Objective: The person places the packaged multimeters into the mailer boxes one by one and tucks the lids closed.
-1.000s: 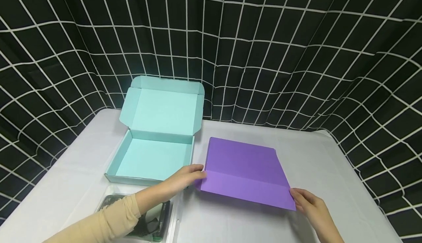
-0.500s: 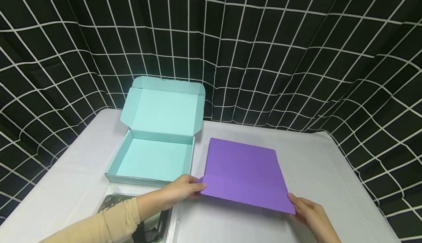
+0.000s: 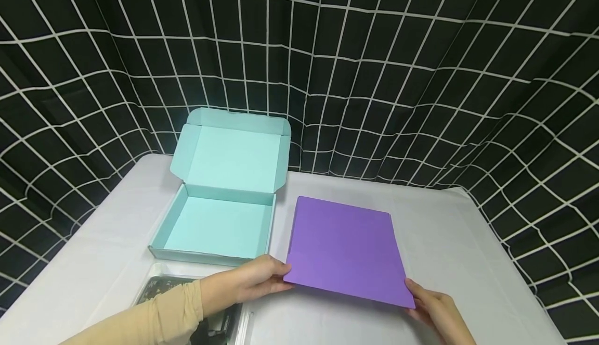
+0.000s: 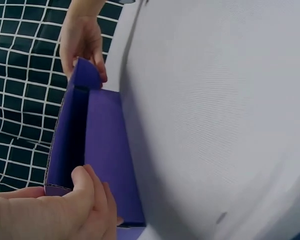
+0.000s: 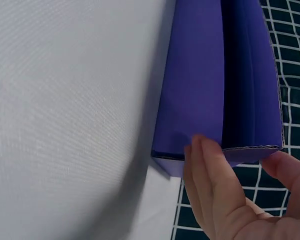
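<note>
A purple cardboard mailer box [image 3: 343,248] lies on the table with its lid lowered over the base. Along its near side the wrist views show a dark gap between the lid's front flap and the front wall [image 4: 107,150]. My left hand [image 3: 259,277] holds the lid's near left corner, thumb by the top and fingers bent in front of the flap. At the near right corner my right hand [image 3: 435,303] grips the lid the same way; in the right wrist view its fingers [image 5: 207,165] touch the front and side.
A mint-green mailer box [image 3: 215,225] stands open to the left, its lid raised at the back. Below it a clear plastic case [image 3: 161,282] with dark items is partly covered by my left sleeve. A black gridded curtain [image 3: 299,64] hangs behind the white-covered table [image 3: 444,230].
The purple lid's front edge has come down, its fold flattening into one plane. Both hands have moved lower with its corners; the left hand has shifted its grip from the side flap to the corner.
</note>
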Available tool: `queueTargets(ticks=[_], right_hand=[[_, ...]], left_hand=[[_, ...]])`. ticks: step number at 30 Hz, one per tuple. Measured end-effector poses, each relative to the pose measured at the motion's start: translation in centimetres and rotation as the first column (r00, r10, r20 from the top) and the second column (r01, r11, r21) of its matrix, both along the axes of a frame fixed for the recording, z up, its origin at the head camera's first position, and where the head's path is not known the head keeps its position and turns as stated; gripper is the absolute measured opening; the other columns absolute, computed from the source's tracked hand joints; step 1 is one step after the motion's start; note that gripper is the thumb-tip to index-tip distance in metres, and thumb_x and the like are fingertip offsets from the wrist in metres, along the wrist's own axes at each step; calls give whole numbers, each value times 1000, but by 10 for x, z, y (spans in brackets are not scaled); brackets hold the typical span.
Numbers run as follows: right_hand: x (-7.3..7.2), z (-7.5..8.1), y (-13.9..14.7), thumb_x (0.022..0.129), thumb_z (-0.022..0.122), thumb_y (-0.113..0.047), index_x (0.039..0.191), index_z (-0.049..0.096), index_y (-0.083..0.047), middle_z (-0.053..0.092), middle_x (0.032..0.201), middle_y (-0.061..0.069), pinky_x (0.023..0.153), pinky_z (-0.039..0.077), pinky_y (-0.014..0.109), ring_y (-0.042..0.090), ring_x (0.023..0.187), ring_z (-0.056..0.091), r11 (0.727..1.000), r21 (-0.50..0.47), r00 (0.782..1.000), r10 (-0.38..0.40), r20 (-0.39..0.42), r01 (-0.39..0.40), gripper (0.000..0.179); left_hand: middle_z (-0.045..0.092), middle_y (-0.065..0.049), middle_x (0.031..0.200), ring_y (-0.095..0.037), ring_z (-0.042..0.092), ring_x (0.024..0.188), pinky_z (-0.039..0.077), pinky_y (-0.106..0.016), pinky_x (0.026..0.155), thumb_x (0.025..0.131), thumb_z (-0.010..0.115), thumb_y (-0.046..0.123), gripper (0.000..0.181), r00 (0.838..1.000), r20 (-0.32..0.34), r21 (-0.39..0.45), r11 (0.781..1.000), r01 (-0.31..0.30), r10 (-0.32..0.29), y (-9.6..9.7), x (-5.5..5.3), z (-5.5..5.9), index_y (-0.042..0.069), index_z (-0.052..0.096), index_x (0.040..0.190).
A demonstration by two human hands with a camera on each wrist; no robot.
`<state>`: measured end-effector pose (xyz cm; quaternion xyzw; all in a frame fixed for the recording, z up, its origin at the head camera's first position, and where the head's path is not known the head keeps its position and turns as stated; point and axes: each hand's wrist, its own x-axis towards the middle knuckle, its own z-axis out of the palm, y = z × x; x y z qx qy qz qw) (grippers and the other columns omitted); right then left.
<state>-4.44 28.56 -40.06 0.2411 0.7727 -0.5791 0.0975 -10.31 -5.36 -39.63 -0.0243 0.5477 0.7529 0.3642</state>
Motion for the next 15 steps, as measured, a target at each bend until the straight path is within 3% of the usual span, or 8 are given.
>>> queueTargets(ticks=[4,7,10,15], right_hand=[[1,-3,1,96,59,-23,120,47,29,69,102,20,72,57,22,8,82,65,1000,-24,1000,4,12,-4,59],[2,-6,3,95,61,-25,122,47,28,68,108,21,75,57,24,10,88,64,1000,-26,1000,13,12,-12,61],[3,-8,5,94,62,-28,122,50,26,65,113,25,76,58,26,10,91,64,1000,10,1000,24,11,-24,61],[6,-12,6,94,63,-29,121,54,22,64,118,25,77,58,26,6,89,63,998,53,999,31,10,-31,58]], left_hand=[[54,-29,121,-38,51,122,38,-48,108,98,39,-6,33,993,-93,-25,997,76,-78,-2,-1,-3,-30,40,121],[56,-24,114,-29,56,112,40,-46,107,98,42,-6,32,984,-137,-59,992,110,-117,-4,-1,-3,-30,43,119],[57,-21,109,-25,58,106,41,-46,105,96,47,-7,32,979,-161,-111,988,106,-123,-4,0,-2,-31,44,116],[57,-32,113,-39,58,113,42,-48,104,91,53,-11,39,982,-160,-160,984,71,-97,-4,1,1,-35,37,118]])
